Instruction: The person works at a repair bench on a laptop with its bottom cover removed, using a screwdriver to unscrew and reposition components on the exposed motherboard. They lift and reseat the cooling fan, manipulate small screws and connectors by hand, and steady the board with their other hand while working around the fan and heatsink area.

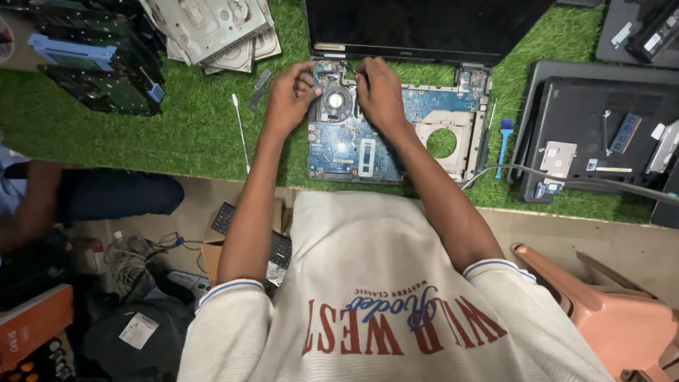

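Flanking round fan [337, 101]: bare hands [380, 90].

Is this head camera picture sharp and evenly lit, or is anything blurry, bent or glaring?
Head view: light is soft and even, shadows faint; the left hand, right hand and laptop board look fairly sharp; the wide lens bows the green mat's edge; the dark screen shows only dull sheen, no hard glare.

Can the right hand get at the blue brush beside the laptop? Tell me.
Probably yes. The right hand rests by the fan, and the blue brush lies bare on the green mat at the laptop's right edge, nothing covering it.
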`<action>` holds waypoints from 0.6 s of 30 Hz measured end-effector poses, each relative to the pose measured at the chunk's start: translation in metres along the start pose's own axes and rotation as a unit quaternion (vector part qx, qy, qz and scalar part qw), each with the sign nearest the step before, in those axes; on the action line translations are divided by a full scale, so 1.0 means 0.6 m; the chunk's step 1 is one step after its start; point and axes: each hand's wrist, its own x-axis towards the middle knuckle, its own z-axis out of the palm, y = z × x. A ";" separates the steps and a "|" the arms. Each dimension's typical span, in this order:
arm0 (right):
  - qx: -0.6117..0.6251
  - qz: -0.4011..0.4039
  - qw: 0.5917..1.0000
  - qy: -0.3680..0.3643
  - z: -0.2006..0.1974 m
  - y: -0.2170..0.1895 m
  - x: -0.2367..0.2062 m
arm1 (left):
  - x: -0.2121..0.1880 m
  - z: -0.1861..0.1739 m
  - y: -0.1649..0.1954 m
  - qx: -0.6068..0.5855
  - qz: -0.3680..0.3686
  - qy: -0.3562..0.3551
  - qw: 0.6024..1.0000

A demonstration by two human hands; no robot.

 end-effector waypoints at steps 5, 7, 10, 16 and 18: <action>0.000 0.009 1.000 -0.007 0.003 0.004 -0.003 | 0.007 0.002 -0.002 0.047 0.026 -0.002 0.999; 0.002 0.013 1.000 -0.007 0.005 0.007 -0.003 | 0.009 -0.001 -0.002 0.079 0.043 -0.011 0.996; 0.001 0.013 1.000 -0.005 0.008 0.013 -0.006 | 0.009 -0.005 -0.003 0.123 0.060 -0.024 0.990; -0.004 0.011 1.000 -0.003 0.019 0.030 -0.014 | -0.004 -0.006 -0.009 0.167 0.117 -0.012 0.979; -0.006 0.020 1.000 -0.003 0.022 0.035 -0.017 | -0.007 -0.004 -0.011 0.164 0.099 -0.011 0.981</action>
